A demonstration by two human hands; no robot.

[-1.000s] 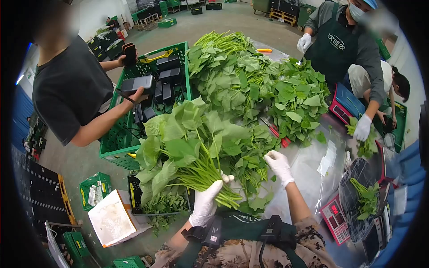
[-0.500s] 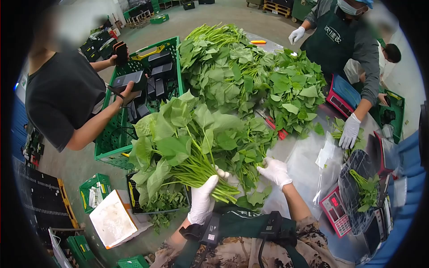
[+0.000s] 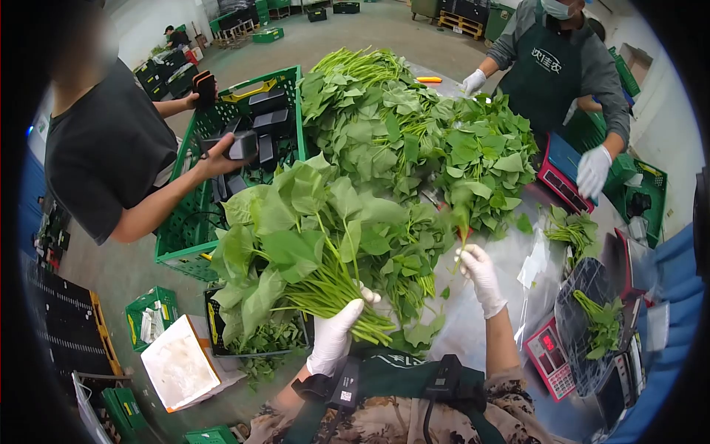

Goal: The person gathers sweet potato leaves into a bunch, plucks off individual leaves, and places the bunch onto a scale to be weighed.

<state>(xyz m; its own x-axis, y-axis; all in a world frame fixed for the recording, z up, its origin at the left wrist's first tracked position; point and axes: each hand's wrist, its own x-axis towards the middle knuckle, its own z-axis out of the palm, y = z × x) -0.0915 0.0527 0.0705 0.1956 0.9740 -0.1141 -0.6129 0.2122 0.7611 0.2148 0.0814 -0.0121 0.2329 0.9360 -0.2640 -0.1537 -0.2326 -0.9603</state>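
Note:
My gloved left hand (image 3: 336,334) is wrapped round the stems of a big bunch of leafy greens (image 3: 314,259), leaves up and to the left, cut ends to the right. My gloved right hand (image 3: 481,277) pinches a single stem of greens (image 3: 464,233), held upright and blurred at the top. Between my hands lie loose greens (image 3: 407,274) on the table. Behind them is a large heap of greens (image 3: 370,126) with a second pile (image 3: 488,148) at its right. A red-handled tool by that pile is mostly hidden behind the stem.
A green crate (image 3: 188,240) with black devices stands left, where a person in black holds a device. Across the table, a gloved co-worker is beside a red scale (image 3: 563,185). Another scale (image 3: 551,359) sits right, near a small bunch (image 3: 600,322). A white foam box (image 3: 177,362) is lower left.
My right hand has moved right and up from the loose greens and now has a stem. My left hand stays on its bunch. The co-worker's hand has lifted off the small greens.

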